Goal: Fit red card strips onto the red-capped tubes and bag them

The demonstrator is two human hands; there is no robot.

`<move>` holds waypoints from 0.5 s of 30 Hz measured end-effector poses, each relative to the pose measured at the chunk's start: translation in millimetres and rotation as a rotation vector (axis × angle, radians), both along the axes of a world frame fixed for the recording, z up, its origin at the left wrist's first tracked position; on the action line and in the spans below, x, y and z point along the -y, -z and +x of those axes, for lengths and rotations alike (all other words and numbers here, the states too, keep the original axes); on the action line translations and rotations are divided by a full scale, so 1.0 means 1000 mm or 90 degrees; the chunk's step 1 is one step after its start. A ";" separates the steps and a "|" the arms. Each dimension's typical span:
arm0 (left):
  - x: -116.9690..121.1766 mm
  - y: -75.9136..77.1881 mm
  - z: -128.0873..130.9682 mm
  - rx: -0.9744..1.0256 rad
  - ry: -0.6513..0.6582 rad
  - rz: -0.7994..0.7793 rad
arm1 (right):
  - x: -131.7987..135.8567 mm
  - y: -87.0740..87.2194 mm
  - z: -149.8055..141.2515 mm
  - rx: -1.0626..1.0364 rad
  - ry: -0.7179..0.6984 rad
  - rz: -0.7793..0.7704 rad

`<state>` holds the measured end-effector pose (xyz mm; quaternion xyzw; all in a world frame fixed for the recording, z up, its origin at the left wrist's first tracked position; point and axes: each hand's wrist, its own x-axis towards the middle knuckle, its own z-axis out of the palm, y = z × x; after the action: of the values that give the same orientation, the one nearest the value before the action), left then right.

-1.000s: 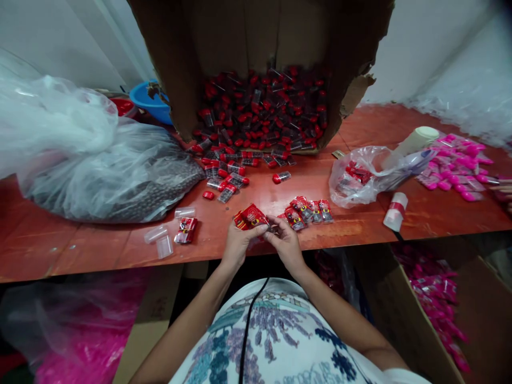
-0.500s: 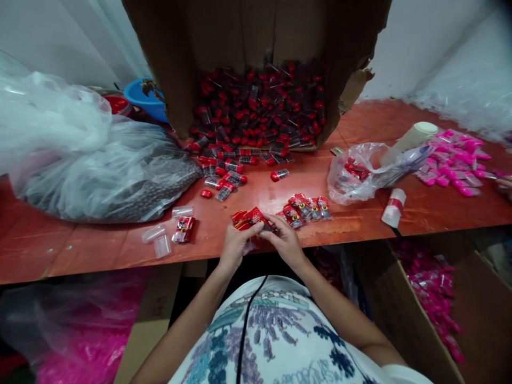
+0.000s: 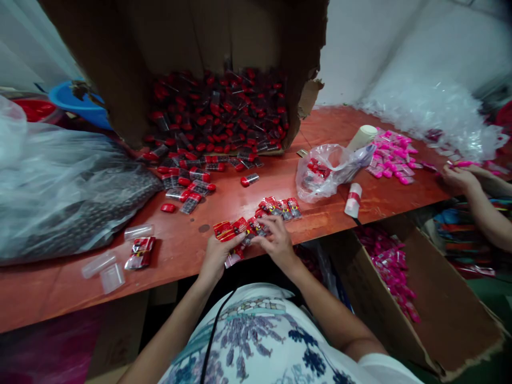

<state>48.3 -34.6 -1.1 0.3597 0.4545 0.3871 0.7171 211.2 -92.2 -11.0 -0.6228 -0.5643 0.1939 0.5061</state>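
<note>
My left hand [image 3: 216, 255] is closed on several red printed wrappers [image 3: 224, 231], its thumb pressed on top. My right hand [image 3: 278, 242] has its thumb and fingers curled round a small red printed packet [image 3: 258, 229] with a dark lower part, right beside those wrappers. Just behind it lies a row of similar red packets [image 3: 284, 207]. Left of my hands, a stack of red printed wrappers [image 3: 140, 253] sits near clear plastic tubes [image 3: 113, 278]. Farther back, red-capped clear tubes with dark contents [image 3: 200, 186] spill onto the table.
A large cardboard box [image 3: 304, 101] full of red-capped tubes stands behind. A bag of dark beads [image 3: 80, 208] lies left, a thin plastic bag [image 3: 310, 184] right, near pink pieces [image 3: 394, 154]. Another person's hand [image 3: 460, 176] works at far right. Below is an open box [image 3: 448, 325].
The view has swung right, bringing another person's hands and arms into sight. My right hand's fingers have spread over a packet, and more red pieces show between my hands.
</note>
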 end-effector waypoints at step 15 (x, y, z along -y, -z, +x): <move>-0.014 0.010 0.067 -0.128 0.227 0.006 | -0.046 -0.012 0.075 0.352 0.019 -0.355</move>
<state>115.5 -21.1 -11.5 0.4749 0.4508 0.2185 0.7236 286.6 -46.3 1.4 -0.7734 -0.5957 0.1573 0.1493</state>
